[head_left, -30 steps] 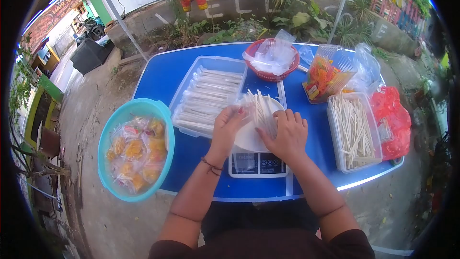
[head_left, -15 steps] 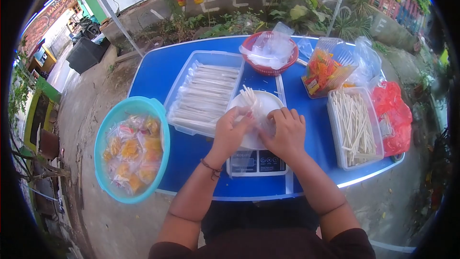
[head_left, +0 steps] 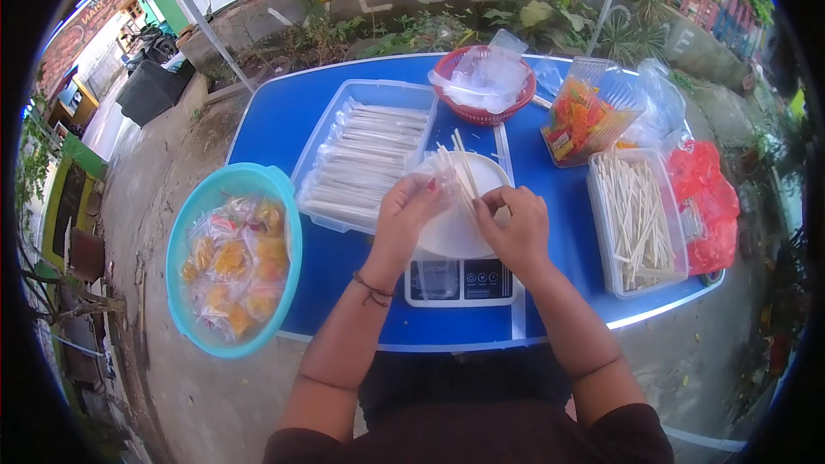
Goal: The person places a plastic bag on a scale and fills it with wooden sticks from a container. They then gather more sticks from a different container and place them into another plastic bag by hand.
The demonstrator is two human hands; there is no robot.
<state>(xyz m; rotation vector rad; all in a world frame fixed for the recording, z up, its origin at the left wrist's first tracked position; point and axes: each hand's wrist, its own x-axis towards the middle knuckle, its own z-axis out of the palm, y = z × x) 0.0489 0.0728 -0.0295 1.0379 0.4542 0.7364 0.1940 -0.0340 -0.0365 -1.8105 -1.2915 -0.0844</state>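
Note:
My left hand (head_left: 408,213) is closed, its thumb and fingers pinching a clear plastic bag (head_left: 443,192). My right hand (head_left: 518,222) grips a few thin pale sticks (head_left: 467,174) between thumb and forefinger. The sticks slant upward beside the bag; some ends seem to be inside it, though the clear plastic makes this hard to tell. Beneath both hands is a round white plate (head_left: 455,245) on a kitchen scale (head_left: 460,290) with a dark panel. To the right stands a clear container (head_left: 636,228) of loose pale sticks.
A clear tray (head_left: 365,163) of bagged sticks lies back left. The turquoise basin (head_left: 174,266) at left holds bagged yellow-orange items. Behind are a red basket (head_left: 481,114) with plastic bags and a clear box (head_left: 584,120) of orange packets. A red plastic bag (head_left: 705,206) lies far right.
My hands have moved slightly apart over the plate. The stick bundle, bunched upright between them before, now spreads, with a few sticks separated toward my right fingers.

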